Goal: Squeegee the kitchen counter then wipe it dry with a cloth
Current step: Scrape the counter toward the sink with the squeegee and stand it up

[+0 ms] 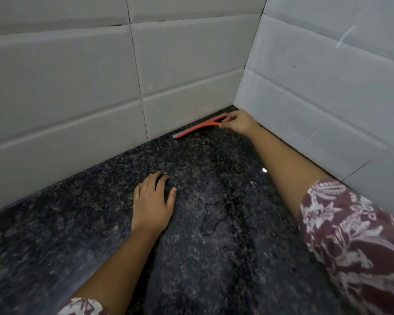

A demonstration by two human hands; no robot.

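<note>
A red squeegee [198, 128] with a grey rubber blade lies along the foot of the back wall, in the far corner of the dark speckled granite counter [214, 258]. My right hand [238, 122] is stretched into that corner and grips the squeegee's handle. My left hand [154, 201] rests flat on the counter nearer to me, fingers spread, holding nothing. Streaks and a small puddle of water [210, 221] glisten on the stone between my arms. No cloth is in view.
White tiled walls [77, 87] meet at the corner and close off the counter at the back and on the right [328, 87]. My patterned maroon sleeve [355, 242] covers the right upper arm at the frame's lower right.
</note>
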